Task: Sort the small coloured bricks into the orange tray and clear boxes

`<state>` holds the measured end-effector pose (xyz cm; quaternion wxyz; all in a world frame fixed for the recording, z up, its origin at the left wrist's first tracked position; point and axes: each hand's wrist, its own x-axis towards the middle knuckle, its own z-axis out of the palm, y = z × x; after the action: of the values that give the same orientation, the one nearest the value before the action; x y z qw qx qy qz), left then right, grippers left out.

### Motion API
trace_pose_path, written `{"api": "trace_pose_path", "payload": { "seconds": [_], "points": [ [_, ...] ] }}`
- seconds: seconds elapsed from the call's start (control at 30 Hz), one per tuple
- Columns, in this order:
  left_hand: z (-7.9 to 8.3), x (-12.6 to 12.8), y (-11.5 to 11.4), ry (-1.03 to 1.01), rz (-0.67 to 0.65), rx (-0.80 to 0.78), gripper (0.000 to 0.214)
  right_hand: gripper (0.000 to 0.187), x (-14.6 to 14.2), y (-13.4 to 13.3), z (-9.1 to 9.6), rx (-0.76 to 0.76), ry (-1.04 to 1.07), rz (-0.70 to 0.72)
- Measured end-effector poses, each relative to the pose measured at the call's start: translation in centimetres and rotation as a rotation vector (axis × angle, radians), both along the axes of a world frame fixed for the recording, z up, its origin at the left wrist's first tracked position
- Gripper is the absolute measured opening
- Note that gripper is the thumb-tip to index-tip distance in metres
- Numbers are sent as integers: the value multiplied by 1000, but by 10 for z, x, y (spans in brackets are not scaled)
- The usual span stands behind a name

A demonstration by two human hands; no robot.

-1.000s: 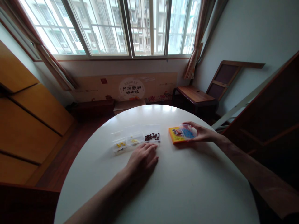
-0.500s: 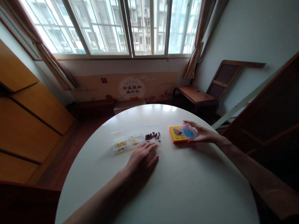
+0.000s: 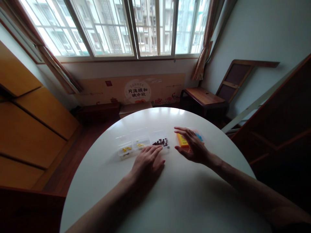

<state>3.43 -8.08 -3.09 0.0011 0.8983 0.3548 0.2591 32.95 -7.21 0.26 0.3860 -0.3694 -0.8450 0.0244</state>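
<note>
My left hand (image 3: 148, 161) rests on the white round table with its fingers stretched out, the tips at the near edge of a row of clear plastic boxes with raised lids. Dark brown small pieces (image 3: 162, 142) lie in the right box, yellow pieces (image 3: 140, 145) in the middle one, and more yellow pieces (image 3: 126, 149) in the left one. Over a yellow-orange box (image 3: 181, 139) hovers my right hand (image 3: 190, 145), fingers and thumb spread, with nothing in it. Partly behind that hand, a clear case with blue contents (image 3: 199, 136) lies on the yellow-orange box.
The white round table (image 3: 165, 200) fills the middle of the view. Beyond it stand a wooden chair (image 3: 205, 96) on the right and a low cardboard box (image 3: 134, 108) under the window. A yellow wooden cabinet (image 3: 29, 129) is at the left.
My right hand has let go of the clear case with blue contents and moved left over the yellow-orange box. My left hand has stayed nearly in place.
</note>
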Motion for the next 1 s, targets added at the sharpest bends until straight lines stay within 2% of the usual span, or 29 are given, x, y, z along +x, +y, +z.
{"api": "trace_pose_path", "payload": {
  "seconds": [0.1,0.2,0.27,0.33,0.43,0.53,0.6,0.67,0.8,1.0],
  "points": [
    [-2,1,0,-23,-114,34,38,67,-17,5,-6,-19,-21,-22],
    [-2,1,0,-48,-161,45,27,74,-26,13,-17,-29,-61,-48],
    [-1,1,-1,-65,-180,43,23,71,-30,15,-25,-39,-69,-68],
    [1,0,-1,-83,-182,71,22,61,-32,14,-31,-36,-57,-71],
    [4,-1,-2,-130,-63,153,27,44,-32,9,-33,-10,-47,-14],
    [7,-2,-1,-153,75,195,54,36,-28,5,-28,9,-77,70],
    [8,-3,0,-152,96,183,64,32,-26,4,-26,17,-94,108],
    [7,-4,1,-146,86,159,56,27,-25,3,-25,25,-103,133],
    [3,-7,3,-156,56,81,24,22,-27,1,-29,12,-140,174],
    [1,-8,3,-197,30,-2,18,30,-33,-2,-34,21,-150,176]
  ]
}}
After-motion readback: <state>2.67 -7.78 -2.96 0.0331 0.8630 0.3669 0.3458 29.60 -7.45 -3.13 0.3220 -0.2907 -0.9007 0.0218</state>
